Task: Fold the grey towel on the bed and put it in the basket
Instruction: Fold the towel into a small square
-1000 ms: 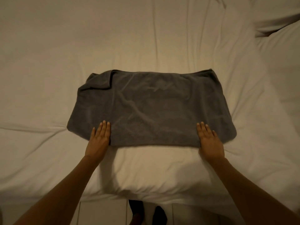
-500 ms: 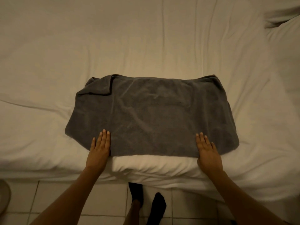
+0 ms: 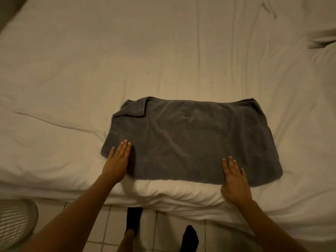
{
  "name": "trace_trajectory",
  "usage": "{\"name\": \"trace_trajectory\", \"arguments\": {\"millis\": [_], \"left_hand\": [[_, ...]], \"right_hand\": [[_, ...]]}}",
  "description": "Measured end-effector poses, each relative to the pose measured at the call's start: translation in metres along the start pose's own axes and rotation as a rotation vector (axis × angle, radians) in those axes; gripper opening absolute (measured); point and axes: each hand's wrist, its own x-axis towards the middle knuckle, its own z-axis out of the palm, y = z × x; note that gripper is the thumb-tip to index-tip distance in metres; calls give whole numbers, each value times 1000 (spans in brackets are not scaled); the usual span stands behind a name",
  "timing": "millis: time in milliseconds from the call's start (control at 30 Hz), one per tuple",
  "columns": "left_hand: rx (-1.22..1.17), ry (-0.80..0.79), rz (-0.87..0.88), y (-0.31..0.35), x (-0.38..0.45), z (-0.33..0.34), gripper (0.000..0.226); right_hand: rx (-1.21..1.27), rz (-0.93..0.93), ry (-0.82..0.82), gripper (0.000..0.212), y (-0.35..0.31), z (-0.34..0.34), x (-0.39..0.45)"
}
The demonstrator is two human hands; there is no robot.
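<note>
The grey towel (image 3: pixel 190 140) lies in the centre of the frame, near the lower edge of the bed (image 3: pixel 163 57), apparently already doubled into a broad rectangle, its long sides running left to right. Both hands lie flat on its near edge with fingers straight and together: the left hand (image 3: pixel 118 159) presses the lower-left corner, the right hand (image 3: pixel 234 176) the lower-right part, palms partly on the sheet. Neither grasps anything; they seem placed so to pin the layers and smooth the nap before the next fold. The towel is thick, soft terry, matt and dark, with shallow wrinkles across the top. Its upper-left corner is not square: a flap is turned over there and bunches in a small ridge, and the right edge bulges outward. The bed is covered in pale, creased sheeting that sags into soft folds and rounds over at the edge nearest the viewer. Below it lies a tiled floor (image 3: pixel 101 231) with light grout lines, and two feet in dark socks (image 3: pixel 190 237). At the lower left edge of the frame shows a rounded, ribbed object (image 3: pixel 16 219), possibly the basket, though too little shows to be sure.
</note>
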Motion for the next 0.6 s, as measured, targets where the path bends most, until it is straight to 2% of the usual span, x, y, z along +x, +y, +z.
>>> {"name": "trace_trajectory", "arguments": {"millis": [100,333,500,600], "left_hand": [[14,19,31,-21,26,-13,68],[90,0,305,-61,79,-30,60],[137,-29,435,-78,110,-27,58],[162,-6,505,-86,134,-28,57]], "right_hand": [[7,-40,51,83,-44,2,5],[129,-53,83,60,-180,26,24],[173,-25,153,56,-261,43,38],[158,7,141,56,-300,49,51]]}}
